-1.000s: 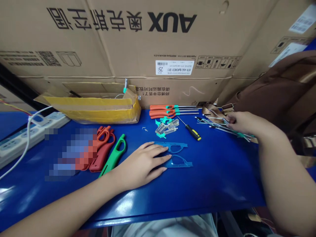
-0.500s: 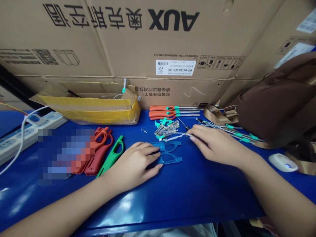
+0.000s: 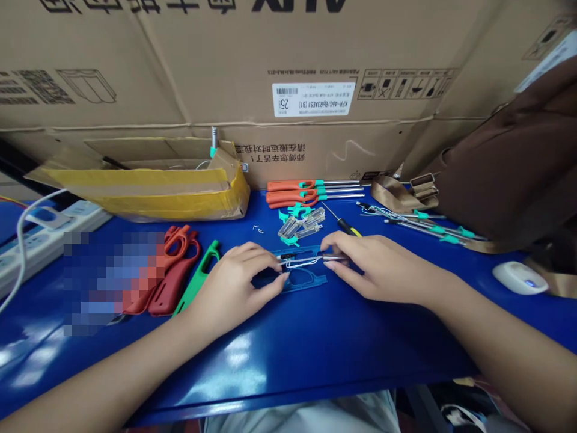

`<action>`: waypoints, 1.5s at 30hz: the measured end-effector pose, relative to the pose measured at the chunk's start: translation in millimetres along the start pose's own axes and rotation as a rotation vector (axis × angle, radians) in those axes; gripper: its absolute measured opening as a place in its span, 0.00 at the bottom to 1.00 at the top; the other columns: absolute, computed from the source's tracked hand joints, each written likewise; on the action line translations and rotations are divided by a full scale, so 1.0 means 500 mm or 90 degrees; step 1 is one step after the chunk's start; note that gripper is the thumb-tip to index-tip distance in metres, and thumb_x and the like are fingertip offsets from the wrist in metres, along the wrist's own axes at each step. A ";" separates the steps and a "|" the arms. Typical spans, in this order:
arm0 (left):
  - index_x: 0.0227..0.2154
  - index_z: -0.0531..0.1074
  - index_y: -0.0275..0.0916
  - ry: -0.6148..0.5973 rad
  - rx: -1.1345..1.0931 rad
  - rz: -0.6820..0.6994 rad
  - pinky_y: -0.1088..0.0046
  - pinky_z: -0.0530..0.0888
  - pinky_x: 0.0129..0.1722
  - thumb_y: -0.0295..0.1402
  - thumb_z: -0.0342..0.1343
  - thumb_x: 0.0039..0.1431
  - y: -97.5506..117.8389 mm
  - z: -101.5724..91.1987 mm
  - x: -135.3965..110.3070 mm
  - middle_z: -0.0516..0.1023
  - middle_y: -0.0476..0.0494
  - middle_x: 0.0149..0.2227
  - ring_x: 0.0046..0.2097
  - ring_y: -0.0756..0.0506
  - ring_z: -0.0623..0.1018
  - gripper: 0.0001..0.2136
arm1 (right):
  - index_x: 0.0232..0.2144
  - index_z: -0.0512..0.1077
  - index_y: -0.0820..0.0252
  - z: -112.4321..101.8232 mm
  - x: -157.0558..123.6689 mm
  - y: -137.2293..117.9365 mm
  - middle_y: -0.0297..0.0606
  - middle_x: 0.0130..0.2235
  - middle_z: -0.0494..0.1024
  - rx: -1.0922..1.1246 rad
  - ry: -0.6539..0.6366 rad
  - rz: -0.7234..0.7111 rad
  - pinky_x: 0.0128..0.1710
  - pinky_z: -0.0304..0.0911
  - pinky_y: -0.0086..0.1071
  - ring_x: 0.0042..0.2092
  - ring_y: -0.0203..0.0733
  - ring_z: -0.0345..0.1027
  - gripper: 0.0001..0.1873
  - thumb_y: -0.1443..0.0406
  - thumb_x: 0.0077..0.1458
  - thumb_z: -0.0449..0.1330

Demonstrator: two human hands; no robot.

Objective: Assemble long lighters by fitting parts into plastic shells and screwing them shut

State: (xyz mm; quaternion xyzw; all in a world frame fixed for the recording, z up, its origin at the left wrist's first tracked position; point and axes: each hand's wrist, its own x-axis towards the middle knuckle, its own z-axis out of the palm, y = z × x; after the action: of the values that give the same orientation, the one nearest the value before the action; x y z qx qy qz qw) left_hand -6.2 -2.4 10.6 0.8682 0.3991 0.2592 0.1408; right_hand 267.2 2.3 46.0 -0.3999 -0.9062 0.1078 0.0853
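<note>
A thin metal lighter tube with white wires and a small black part (image 3: 301,261) spans the gap between both hands. My right hand (image 3: 378,264) pinches the tube's right end between thumb and fingers. At its left end, the fingertips of my left hand (image 3: 246,273) close on the wired part; their exact contact is partly hidden. Directly beneath lie two blue lighter casing halves (image 3: 306,279), one above the other on the table, partly covered by my left fingers. A screwdriver (image 3: 345,225) with a black and yellow handle rests just beyond my right hand.
Clear plastic pieces and teal parts (image 3: 302,222) lie behind the casings, near orange lighters (image 3: 293,195). More wired tubes (image 3: 424,225) sit at right, by a white mouse (image 3: 520,278). Red casings (image 3: 175,276), a green casing (image 3: 198,276) and a yellow-taped box (image 3: 148,195) are left.
My right hand has brought the wired tube left over the blue casings, away from the screwdriver. My left hand has lifted its fingers from the casings to the tube's left end.
</note>
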 end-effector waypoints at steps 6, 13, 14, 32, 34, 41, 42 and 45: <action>0.37 0.67 0.40 0.039 -0.038 -0.073 0.66 0.74 0.42 0.32 0.59 0.62 0.007 -0.002 0.002 0.78 0.48 0.37 0.39 0.46 0.78 0.06 | 0.44 0.65 0.57 -0.009 -0.005 -0.003 0.37 0.40 0.78 0.027 -0.029 -0.025 0.36 0.59 0.35 0.36 0.42 0.71 0.09 0.61 0.71 0.47; 0.44 0.76 0.40 -0.033 -0.019 0.041 0.64 0.75 0.45 0.29 0.55 0.68 -0.012 0.011 -0.001 0.83 0.45 0.41 0.42 0.44 0.79 0.06 | 0.40 0.68 0.57 0.003 0.002 0.018 0.36 0.40 0.77 0.058 -0.074 -0.088 0.40 0.61 0.34 0.42 0.41 0.71 0.07 0.64 0.70 0.51; 0.44 0.76 0.40 -0.040 -0.012 0.054 0.64 0.75 0.45 0.29 0.55 0.68 -0.014 0.012 -0.002 0.83 0.44 0.42 0.42 0.44 0.79 0.07 | 0.39 0.69 0.57 0.006 0.002 0.020 0.36 0.40 0.77 0.061 -0.081 -0.093 0.40 0.61 0.34 0.42 0.41 0.71 0.07 0.65 0.69 0.52; 0.48 0.75 0.41 -0.150 0.077 0.034 0.61 0.76 0.47 0.41 0.63 0.62 -0.011 0.007 -0.007 0.80 0.43 0.44 0.46 0.40 0.79 0.15 | 0.36 0.78 0.55 0.007 0.006 0.033 0.33 0.36 0.79 0.096 -0.117 -0.125 0.39 0.62 0.32 0.41 0.39 0.72 0.07 0.65 0.65 0.59; 0.48 0.75 0.41 -0.150 0.081 0.039 0.61 0.76 0.48 0.41 0.62 0.63 -0.012 0.007 -0.006 0.80 0.43 0.44 0.46 0.40 0.79 0.15 | 0.35 0.77 0.56 0.008 0.006 0.031 0.33 0.35 0.79 0.100 -0.120 -0.116 0.39 0.62 0.32 0.40 0.39 0.73 0.07 0.65 0.65 0.59; 0.50 0.76 0.41 -0.158 0.069 0.042 0.59 0.76 0.49 0.42 0.63 0.63 -0.014 0.007 -0.005 0.80 0.42 0.46 0.48 0.39 0.80 0.16 | 0.31 0.76 0.57 0.017 0.010 0.022 0.33 0.35 0.80 0.080 -0.107 -0.080 0.39 0.61 0.31 0.41 0.40 0.74 0.07 0.65 0.64 0.61; 0.50 0.76 0.41 -0.156 0.069 0.043 0.59 0.77 0.49 0.42 0.63 0.63 -0.014 0.007 -0.005 0.81 0.42 0.46 0.48 0.39 0.80 0.16 | 0.31 0.76 0.57 0.018 0.010 0.020 0.32 0.35 0.80 0.075 -0.099 -0.076 0.38 0.60 0.31 0.41 0.39 0.75 0.07 0.65 0.63 0.62; 0.50 0.76 0.41 -0.153 0.070 0.043 0.59 0.77 0.49 0.42 0.63 0.63 -0.015 0.007 -0.005 0.81 0.42 0.46 0.47 0.39 0.80 0.16 | 0.29 0.77 0.57 0.019 0.012 0.014 0.31 0.35 0.81 0.068 -0.088 -0.052 0.34 0.57 0.30 0.39 0.38 0.75 0.08 0.65 0.63 0.63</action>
State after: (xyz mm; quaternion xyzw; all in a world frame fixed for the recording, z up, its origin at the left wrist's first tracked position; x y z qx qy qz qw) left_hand -10.3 0.1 3.6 0.9123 0.3634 0.1356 0.1313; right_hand 266.2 10.2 35.3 -0.3494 -0.9183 0.1797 0.0481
